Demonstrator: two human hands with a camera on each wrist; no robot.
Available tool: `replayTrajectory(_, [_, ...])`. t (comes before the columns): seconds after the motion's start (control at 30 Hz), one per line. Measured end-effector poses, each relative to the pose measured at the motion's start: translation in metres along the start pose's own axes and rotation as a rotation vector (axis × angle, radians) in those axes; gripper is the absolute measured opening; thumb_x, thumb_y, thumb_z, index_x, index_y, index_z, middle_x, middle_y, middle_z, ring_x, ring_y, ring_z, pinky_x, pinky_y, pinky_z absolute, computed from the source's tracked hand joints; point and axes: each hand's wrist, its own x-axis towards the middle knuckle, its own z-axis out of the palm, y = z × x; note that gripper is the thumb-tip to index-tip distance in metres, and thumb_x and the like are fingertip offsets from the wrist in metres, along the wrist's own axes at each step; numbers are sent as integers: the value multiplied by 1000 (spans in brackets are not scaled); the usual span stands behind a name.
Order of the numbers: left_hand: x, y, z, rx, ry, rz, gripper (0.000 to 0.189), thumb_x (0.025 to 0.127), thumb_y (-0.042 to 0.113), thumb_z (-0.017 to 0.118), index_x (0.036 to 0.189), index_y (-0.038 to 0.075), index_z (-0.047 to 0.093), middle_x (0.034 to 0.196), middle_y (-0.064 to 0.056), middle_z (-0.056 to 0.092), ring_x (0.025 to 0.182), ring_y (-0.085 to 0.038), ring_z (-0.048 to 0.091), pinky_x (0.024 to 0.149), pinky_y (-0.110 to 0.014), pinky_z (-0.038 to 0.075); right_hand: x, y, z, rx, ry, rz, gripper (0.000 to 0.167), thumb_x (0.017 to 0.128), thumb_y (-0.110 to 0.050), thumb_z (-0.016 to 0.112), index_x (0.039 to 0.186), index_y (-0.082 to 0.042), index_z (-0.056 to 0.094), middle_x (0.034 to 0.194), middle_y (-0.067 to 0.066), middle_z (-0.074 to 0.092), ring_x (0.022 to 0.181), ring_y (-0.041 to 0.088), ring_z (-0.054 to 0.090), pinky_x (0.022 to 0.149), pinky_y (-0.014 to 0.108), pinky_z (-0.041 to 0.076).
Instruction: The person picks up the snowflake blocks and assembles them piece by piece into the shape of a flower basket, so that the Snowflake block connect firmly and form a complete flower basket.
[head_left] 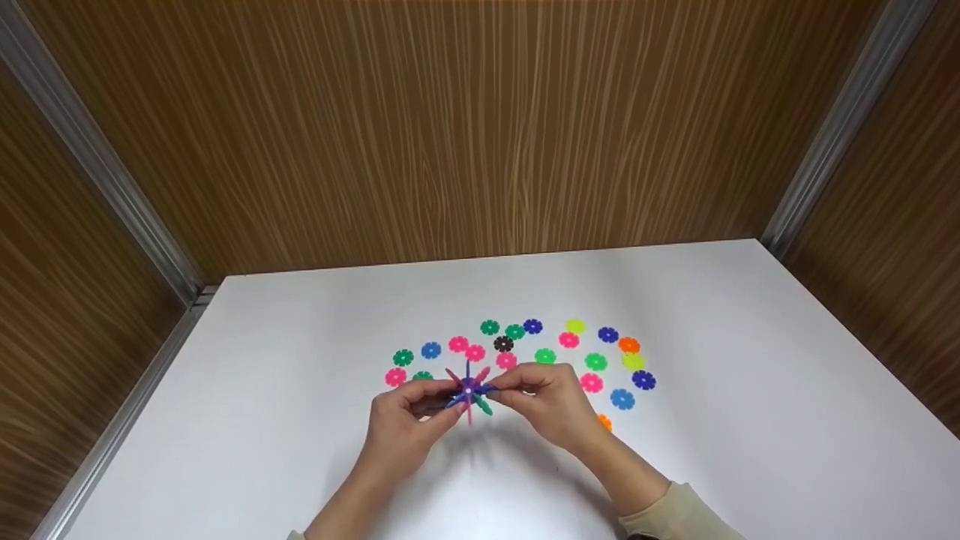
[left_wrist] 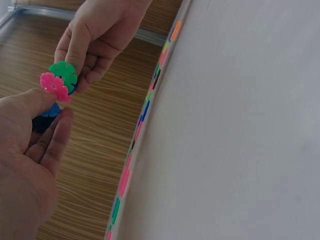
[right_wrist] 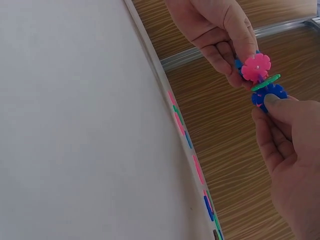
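Note:
Between both hands, raised over the white table, is a cluster of interlocking plastic snowflake discs (head_left: 468, 388) in pink, green and blue, spread out like a star. The left hand (head_left: 405, 425) pinches its left side; in the left wrist view a blue disc (left_wrist: 51, 111) shows between thumb and fingers. On the other side the right hand (head_left: 553, 405) pinches a dark blue disc (right_wrist: 276, 93) by thumb and fingertips. A pink disc (right_wrist: 256, 67) and a green disc (right_wrist: 266, 82) of the cluster show between the hands in the right wrist view.
Loose snowflake discs lie flat in a band beyond the hands: a black one (head_left: 503, 343), a light blue one (head_left: 622, 399), a yellow one (head_left: 575, 325) and several others. An orange disc (head_left: 605, 423) is partly hidden by the right wrist. Wood-grain panels (head_left: 480, 135) surround the white table (head_left: 262, 420).

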Motion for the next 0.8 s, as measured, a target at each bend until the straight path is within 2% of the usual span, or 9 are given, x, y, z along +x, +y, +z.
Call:
replayTrajectory(0.17, [1,0,3,0,1,30,24,91,14,87,114,11,80,110,-1,79,98,-17,77,88,-29,61,1,2,-3,33,-16,-2,12,94,-1,79,100,-10,85,97,3,80,93,24,78,85,34,63])
replayTrajectory(0.3, [1,-1,3,-17,-26,38,26,92,14,85,117,9,78,113,-4,77,100,-18,77,89,-29,61,2,6,-4,58,-39,6,10,94,0,78,100,-7,84,98,7,80,93,24,78,86,33,62])
replayTrajectory(0.47, [1,-2,-2,-141,-98,20,30,99,7,75,128,0,69,124,-15,72,111,-27,73,96,-31,59,4,11,-6,81,-54,34,11,95,-3,78,104,-8,83,101,8,79,97,25,77,89,33,62])
replayTrajectory(0.6, [2,-1,-3,-225,-105,-57,35,103,9,70,134,-3,60,123,-19,70,111,-30,72,96,-32,59,4,14,-8,94,-72,56,13,95,-1,77,105,-6,82,103,10,79,99,27,77,89,33,62])
replayTrajectory(0.8, [4,-2,-2,-209,-73,-180,54,99,19,78,146,1,58,118,-15,69,105,-25,72,93,-28,59,3,13,-4,105,-132,89,14,95,-1,78,108,-6,82,106,12,79,101,29,77,89,33,62])
